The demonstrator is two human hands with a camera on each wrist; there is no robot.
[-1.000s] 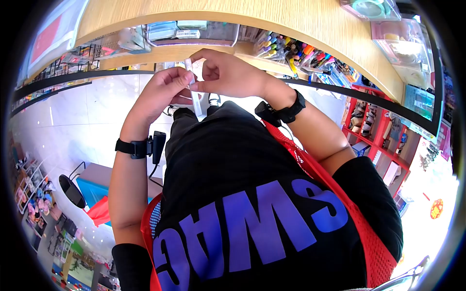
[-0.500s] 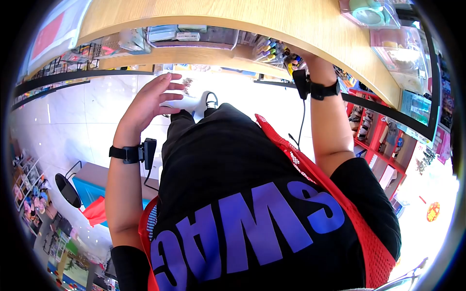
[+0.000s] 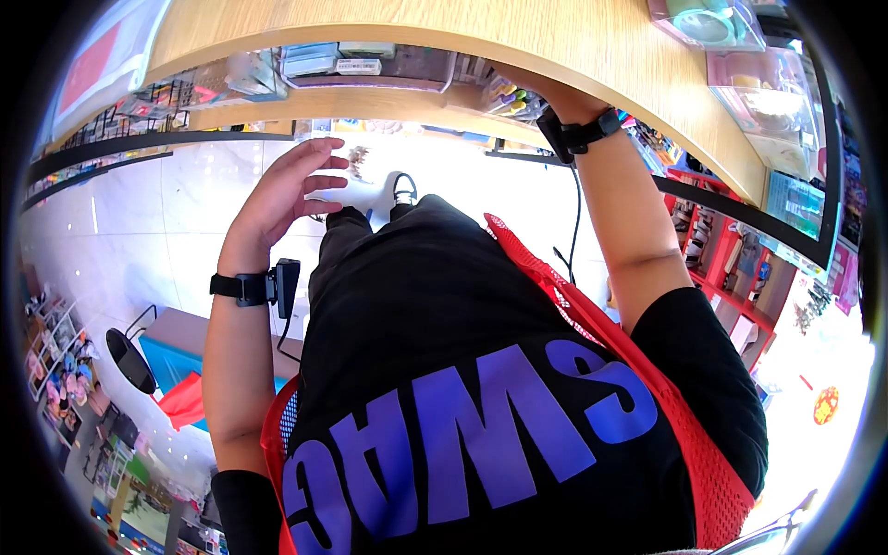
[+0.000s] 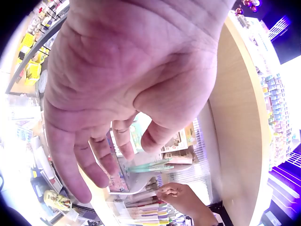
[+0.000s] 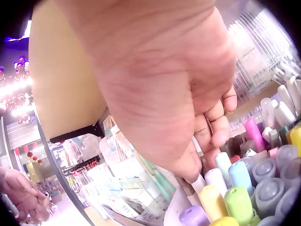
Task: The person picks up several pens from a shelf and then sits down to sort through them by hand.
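My left hand [image 3: 294, 183] hangs in the air in front of the shelf, its fingers spread and holding nothing. In the left wrist view its palm fills the upper half. Under the wooden counter my right hand [image 5: 164, 94] reaches into the pen rack, mostly hidden by the counter in the head view. Thumb and curled fingers pinch a slim white pen [image 5: 198, 182], largely covered by the hand. Close below stand capped markers: a yellow one [image 5: 212, 201], a green one [image 5: 238, 201] and a blue one [image 5: 240, 176].
The wooden countertop [image 3: 388, 23] overhangs the shelf. Left of the markers is a clear bin [image 3: 407, 69] with boxed items. Clear boxes [image 3: 768, 88] stand at the counter's right end. A red shelf unit [image 3: 717, 250] is to the right, a blue-sided stool [image 3: 176, 356] to the left.
Both hands held a slim white pen in front of the body. My left hand let go and opened; my right hand moved right under the counter, then slightly left along the pen rack.
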